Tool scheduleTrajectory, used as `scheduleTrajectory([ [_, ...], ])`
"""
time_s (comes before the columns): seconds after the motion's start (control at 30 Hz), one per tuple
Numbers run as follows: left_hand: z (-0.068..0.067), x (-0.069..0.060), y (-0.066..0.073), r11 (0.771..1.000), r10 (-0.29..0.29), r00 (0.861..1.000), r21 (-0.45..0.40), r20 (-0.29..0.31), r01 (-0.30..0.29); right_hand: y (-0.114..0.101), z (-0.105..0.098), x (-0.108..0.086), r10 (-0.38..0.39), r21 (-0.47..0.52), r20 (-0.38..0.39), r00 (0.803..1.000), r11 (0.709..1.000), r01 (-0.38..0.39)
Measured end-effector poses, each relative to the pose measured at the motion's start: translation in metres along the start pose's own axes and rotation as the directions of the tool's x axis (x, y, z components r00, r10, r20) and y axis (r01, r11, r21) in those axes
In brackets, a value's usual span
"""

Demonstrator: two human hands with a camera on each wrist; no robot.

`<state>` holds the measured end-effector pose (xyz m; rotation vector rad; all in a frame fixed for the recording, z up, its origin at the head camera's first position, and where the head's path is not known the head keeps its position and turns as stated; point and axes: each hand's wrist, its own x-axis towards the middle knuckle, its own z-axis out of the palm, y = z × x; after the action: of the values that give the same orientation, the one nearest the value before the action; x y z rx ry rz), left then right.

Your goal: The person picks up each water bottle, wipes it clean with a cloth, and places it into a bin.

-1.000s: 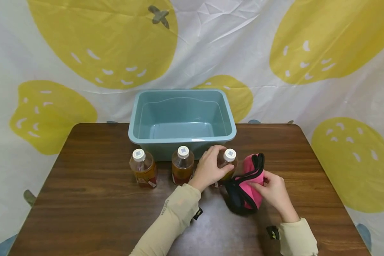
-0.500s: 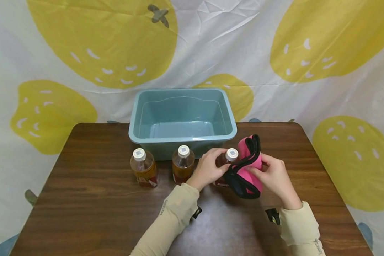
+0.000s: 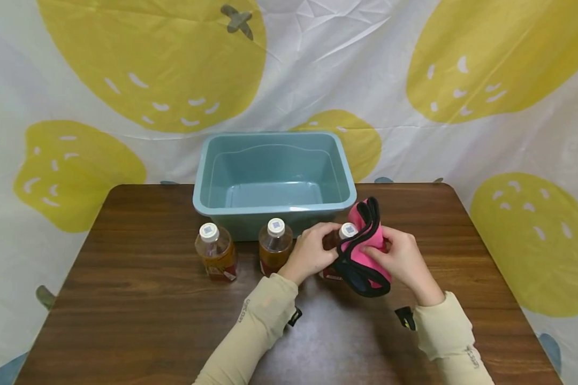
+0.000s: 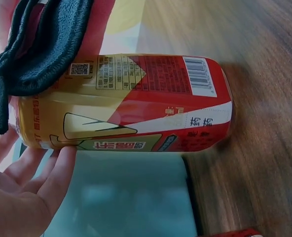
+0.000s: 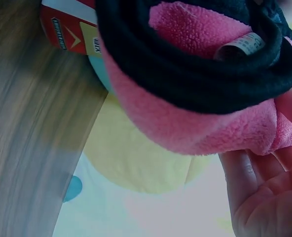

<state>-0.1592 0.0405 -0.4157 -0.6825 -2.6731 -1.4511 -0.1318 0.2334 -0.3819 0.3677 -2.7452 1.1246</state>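
Observation:
My left hand (image 3: pixel 313 251) grips the rightmost drink bottle from its left side. Upright on the table, this bottle (image 4: pixel 151 108) has a white cap and a red and yellow label. A folded pink cloth with black edging (image 3: pixel 372 238) is pinched between the thumb and fingers of my right hand (image 3: pixel 404 259). It lies against the bottle's right side and hides part of it in the head view. In the right wrist view the pink cloth (image 5: pixel 195 131) bulges in a curve, with a small white tag inside the fold.
Two similar bottles stand to the left, a middle bottle (image 3: pixel 275 248) and a far-left bottle (image 3: pixel 215 254). Behind them a light blue plastic bin (image 3: pixel 274 210) stands at the back of the wooden table (image 3: pixel 149 321). A patterned curtain (image 3: pixel 173 80) hangs behind.
My right hand has brought the cloth up and to the left, from beside the bottle to against it. The left hand keeps its grip, nearly still.

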Motion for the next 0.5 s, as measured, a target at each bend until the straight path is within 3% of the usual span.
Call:
scheduleTrajectory([
  [0.3, 0.0007, 0.0020, -0.0026, 1.000, 0.001, 1.000, 0.024, 0.003, -0.001, 0.0022, 0.0036, -0.0011, -0.003, -0.042, 0.032, 0.999, 0.999, 0.005],
  [0.5, 0.0003, 0.0031, -0.0029, 1.000, -0.006, 1.000, 0.023, 0.012, 0.005, 0.0077, 0.0031, -0.0032, 0.032, 0.000, 0.086, 0.996, 0.999, -0.032],
])
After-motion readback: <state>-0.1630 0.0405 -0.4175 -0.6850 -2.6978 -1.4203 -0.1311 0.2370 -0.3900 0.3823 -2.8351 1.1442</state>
